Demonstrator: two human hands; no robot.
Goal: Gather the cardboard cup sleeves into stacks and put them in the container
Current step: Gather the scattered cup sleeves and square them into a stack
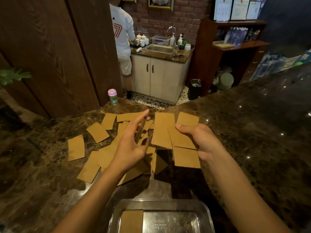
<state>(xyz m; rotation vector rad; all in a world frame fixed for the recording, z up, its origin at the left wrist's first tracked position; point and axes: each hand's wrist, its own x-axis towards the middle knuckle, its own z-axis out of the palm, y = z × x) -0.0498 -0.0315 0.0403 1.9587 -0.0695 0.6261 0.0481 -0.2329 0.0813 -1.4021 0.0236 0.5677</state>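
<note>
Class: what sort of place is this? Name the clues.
Probably a café or tea shop: cup sleeves on a stone counter, a sink with teapots behind, framed certificates above the shelves.

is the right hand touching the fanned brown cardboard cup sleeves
Touching. The head view shows the thumb of the right hand lying on top of the fanned brown cardboard cup sleeves, gripping them.

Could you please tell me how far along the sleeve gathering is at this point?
Done: at least one sleeve lies at the left of the container. In hand: the left hand grips a small stack edge-on; the right hand holds several fanned sleeves. Left: many loose sleeves lie scattered on the counter.
</note>
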